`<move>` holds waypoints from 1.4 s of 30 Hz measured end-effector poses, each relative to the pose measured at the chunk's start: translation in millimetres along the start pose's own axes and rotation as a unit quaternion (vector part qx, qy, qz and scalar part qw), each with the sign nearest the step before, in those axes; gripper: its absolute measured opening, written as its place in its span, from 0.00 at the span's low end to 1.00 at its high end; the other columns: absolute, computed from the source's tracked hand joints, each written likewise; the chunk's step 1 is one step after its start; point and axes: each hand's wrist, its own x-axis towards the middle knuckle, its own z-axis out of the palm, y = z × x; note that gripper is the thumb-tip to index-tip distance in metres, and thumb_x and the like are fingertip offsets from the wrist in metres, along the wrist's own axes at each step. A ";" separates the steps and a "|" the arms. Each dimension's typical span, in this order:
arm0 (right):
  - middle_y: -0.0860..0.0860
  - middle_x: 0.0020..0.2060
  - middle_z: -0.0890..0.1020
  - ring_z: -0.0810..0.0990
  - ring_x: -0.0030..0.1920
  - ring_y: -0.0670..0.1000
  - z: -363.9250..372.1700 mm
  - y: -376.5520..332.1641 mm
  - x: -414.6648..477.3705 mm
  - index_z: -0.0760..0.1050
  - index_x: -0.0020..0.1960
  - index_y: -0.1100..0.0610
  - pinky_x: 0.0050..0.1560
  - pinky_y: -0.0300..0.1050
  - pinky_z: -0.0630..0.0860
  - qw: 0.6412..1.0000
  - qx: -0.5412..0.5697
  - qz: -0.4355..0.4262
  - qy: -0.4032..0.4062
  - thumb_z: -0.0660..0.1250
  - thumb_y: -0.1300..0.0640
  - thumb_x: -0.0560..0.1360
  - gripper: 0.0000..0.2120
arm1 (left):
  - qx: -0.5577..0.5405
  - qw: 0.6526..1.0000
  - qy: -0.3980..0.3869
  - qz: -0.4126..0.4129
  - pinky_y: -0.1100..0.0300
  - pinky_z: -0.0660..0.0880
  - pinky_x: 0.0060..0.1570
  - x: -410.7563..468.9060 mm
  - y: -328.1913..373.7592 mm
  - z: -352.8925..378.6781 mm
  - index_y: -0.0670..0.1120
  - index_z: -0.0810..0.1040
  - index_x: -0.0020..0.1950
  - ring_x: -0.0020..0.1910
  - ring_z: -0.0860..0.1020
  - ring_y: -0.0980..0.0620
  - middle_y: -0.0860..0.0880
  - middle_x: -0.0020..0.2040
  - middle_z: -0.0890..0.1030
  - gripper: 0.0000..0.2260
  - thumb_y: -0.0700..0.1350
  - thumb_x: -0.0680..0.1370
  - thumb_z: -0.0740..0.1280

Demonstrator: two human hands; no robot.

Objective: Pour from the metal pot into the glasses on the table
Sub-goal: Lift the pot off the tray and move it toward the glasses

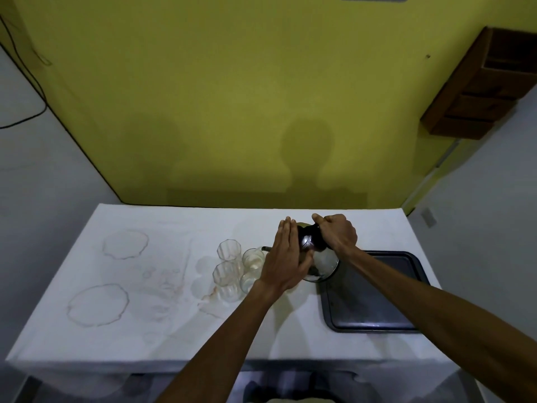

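Note:
A shiny metal pot (325,261) with a dark handle is tilted to the left above the table, its thin spout over a clear glass (253,258). My right hand (337,231) is shut on the pot's handle at the top. My left hand (286,255) lies flat against the pot's left side, fingers extended. Several clear glasses stand in a tight group: one at the back left (229,250), one at the front left (227,282), and another (249,282) partly hidden by my left wrist. I cannot tell whether liquid is flowing.
A dark rectangular tray (374,312) lies on the right of the white table (145,338), just under the pot's base. Brown ring stains (98,305) mark the cloth on the left. A wooden shelf (482,88) hangs on the yellow wall at the upper right.

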 end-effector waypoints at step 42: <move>0.55 0.36 0.81 0.76 0.40 0.58 -12.9 4.7 9.6 0.83 0.42 0.59 0.46 0.47 0.72 0.999 -0.037 -0.018 0.018 0.65 0.39 0.75 0.23 | -0.003 1.000 -0.029 0.002 0.50 0.54 0.76 7.9 5.8 7.0 0.36 0.51 0.79 0.79 0.51 0.43 0.37 0.79 0.53 0.38 0.58 0.77 0.55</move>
